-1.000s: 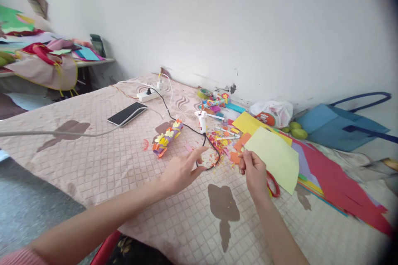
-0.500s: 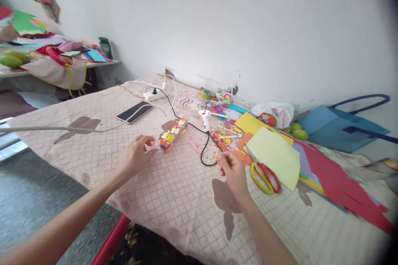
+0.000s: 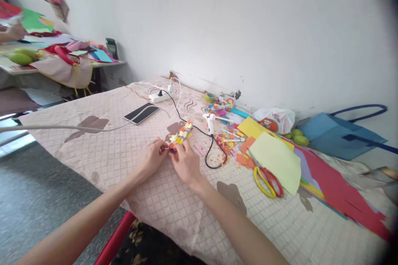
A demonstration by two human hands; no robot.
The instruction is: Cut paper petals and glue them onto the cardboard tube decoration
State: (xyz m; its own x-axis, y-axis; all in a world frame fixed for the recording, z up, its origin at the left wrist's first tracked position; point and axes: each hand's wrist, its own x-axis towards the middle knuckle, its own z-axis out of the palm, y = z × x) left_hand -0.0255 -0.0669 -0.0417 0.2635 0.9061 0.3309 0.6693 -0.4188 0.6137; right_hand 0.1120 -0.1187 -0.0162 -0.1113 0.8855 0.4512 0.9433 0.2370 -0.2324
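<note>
A small tube covered in purple paper with yellow and orange paper flowers (image 3: 183,132) lies on the tablecloth just beyond my fingers. My left hand (image 3: 152,156) is closed in a pinch at the tube's near end, and a bit of pink paper (image 3: 158,138) shows behind its knuckles. Right beside it, my right hand (image 3: 185,164) has its thumb and fingers pinched together at the same end, partly covering the tube. What its fingertips grip is hidden. A white glue gun (image 3: 210,123) with a black cord stands to the right of the tube.
Scissors with yellow and red handles (image 3: 268,183) lie by pale green paper (image 3: 275,159) at the right. Beyond are paper scraps (image 3: 228,143), a blue bag (image 3: 338,134), a phone (image 3: 141,113) and a power strip (image 3: 160,97). A grey cable (image 3: 77,127) crosses the left side.
My right hand has moved left from beside the scissors to the tube's near end. My left hand, with the curl of pink paper, has moved right to meet it. The view has shifted slightly.
</note>
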